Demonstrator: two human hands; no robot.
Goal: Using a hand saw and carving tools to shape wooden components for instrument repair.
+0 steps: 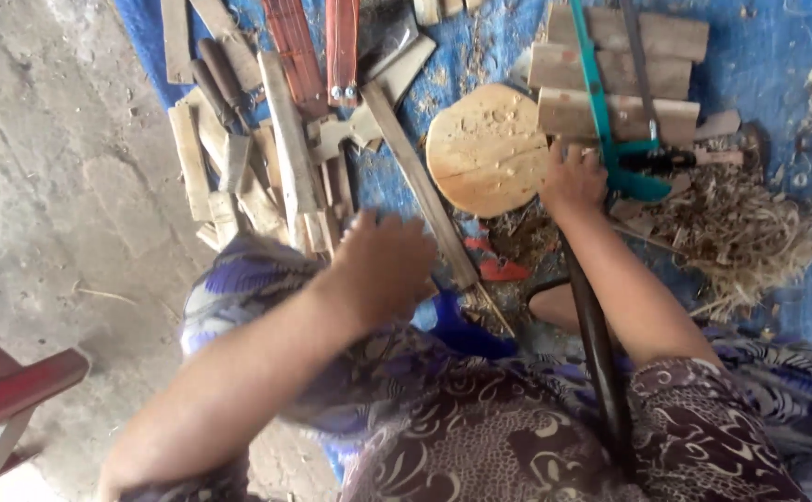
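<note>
My right hand (pixel 571 178) is stretched forward with its fingers curled around the top of a dark rod (pixel 597 346) that runs back under my forearm to my lap. It rests between a round pale wooden block (pixel 486 149) and stacked wooden planks (pixel 622 76). My left hand (pixel 383 265) is blurred above my knee; nothing shows in it and its fingers are loosely apart. It hovers beside a long thin wooden strip (pixel 422 191) lying diagonally on the blue tarp (pixel 768 56).
A pile of wooden slats (pixel 239 177) and dark-handled tools (pixel 216 79) lies at the left. A green-framed saw (pixel 603 121) crosses the planks. Wood shavings (pixel 745 232) heap at the right. Bare concrete (pixel 62 186) and a red chair part (pixel 16 390) are at the left.
</note>
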